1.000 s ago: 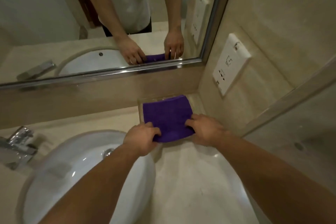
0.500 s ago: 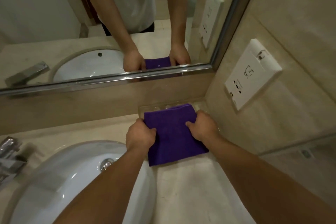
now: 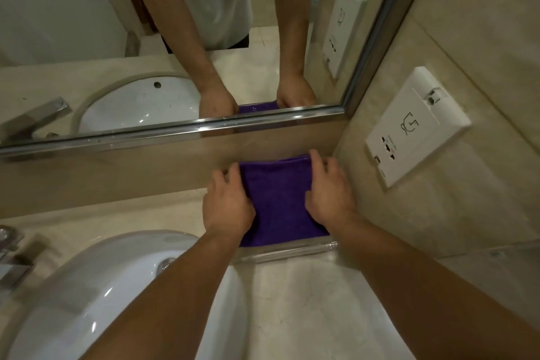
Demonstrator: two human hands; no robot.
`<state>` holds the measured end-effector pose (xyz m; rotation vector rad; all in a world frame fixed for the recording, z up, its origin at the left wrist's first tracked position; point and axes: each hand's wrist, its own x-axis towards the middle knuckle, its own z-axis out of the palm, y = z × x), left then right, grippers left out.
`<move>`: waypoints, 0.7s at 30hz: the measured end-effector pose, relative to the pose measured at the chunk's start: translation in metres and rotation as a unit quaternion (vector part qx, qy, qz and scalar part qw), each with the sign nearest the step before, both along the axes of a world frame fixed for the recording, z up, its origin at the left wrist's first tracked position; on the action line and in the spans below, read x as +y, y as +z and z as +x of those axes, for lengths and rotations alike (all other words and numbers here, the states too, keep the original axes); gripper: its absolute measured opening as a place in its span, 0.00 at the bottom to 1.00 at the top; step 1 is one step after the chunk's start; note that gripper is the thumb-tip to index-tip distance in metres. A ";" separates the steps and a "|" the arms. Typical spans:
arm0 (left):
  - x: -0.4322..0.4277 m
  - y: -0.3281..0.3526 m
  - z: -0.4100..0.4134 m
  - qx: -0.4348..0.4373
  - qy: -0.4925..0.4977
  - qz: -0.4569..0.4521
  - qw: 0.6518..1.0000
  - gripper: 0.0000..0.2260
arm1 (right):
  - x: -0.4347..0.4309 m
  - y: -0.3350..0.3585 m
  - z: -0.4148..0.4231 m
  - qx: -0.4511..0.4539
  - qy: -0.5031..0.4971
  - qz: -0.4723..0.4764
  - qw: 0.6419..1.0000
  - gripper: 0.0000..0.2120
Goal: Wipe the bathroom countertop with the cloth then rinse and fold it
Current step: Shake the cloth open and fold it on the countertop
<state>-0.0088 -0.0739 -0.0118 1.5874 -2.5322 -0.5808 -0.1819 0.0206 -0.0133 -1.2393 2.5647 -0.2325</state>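
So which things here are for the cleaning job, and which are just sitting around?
For the job:
purple cloth, folded
left hand and right hand, holding its sides
countertop
sink and tap, for rinsing

Just there:
clear tray under the cloth
mirror
wall socket

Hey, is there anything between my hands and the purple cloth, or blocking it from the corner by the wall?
Nothing visible. The left hand and right hand hold the purple cloth by its side edges, and it lies on the clear tray in the corner, its far edge at the backsplash.
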 end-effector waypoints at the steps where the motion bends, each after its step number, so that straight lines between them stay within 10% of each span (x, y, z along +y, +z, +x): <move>1: 0.003 -0.002 0.002 -0.018 -0.070 -0.043 0.996 0.34 | 0.001 -0.001 0.003 0.019 0.056 0.002 0.998 0.41; 8: 0.024 -0.023 0.021 -0.048 -0.234 0.028 0.971 0.27 | 0.029 -0.023 0.024 -0.001 0.138 0.031 0.990 0.30; 13: 0.029 -0.022 0.028 0.140 0.043 0.054 0.988 0.24 | 0.035 -0.029 0.021 -0.088 -0.035 -0.096 0.991 0.30; 21: 0.022 -0.015 0.018 0.182 0.221 0.189 0.939 0.19 | 0.022 -0.021 0.011 -0.170 -0.188 -0.141 0.957 0.19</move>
